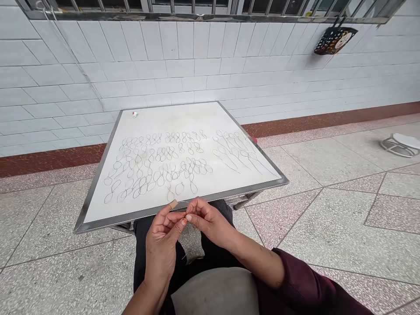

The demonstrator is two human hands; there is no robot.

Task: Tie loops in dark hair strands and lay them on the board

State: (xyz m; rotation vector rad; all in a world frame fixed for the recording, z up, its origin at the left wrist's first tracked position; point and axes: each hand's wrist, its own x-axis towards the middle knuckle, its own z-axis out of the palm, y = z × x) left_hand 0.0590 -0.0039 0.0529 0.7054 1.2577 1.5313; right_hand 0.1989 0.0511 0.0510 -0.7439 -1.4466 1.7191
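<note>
My left hand (163, 245) and my right hand (210, 223) meet over my lap, just off the table's near edge. Thumb and fingers are pinched together on both, tip to tip; whatever lies between them is too thin to make out. A tan strip of tape (172, 204) wraps the raised left index finger. In front of them, rows of thin dark strands twisted into figure-eight loops (142, 186) lie on the white table (170, 119). Looped strands with long straight tails (229, 148) lie on its right side.
A small red-and-white item (134, 114) sits at the table's far left corner. Behind stands a white tiled wall (183, 68) with window bars. A patterned bag (335, 40) hangs at upper right; a low round stool (400, 144) stands on the floor at right.
</note>
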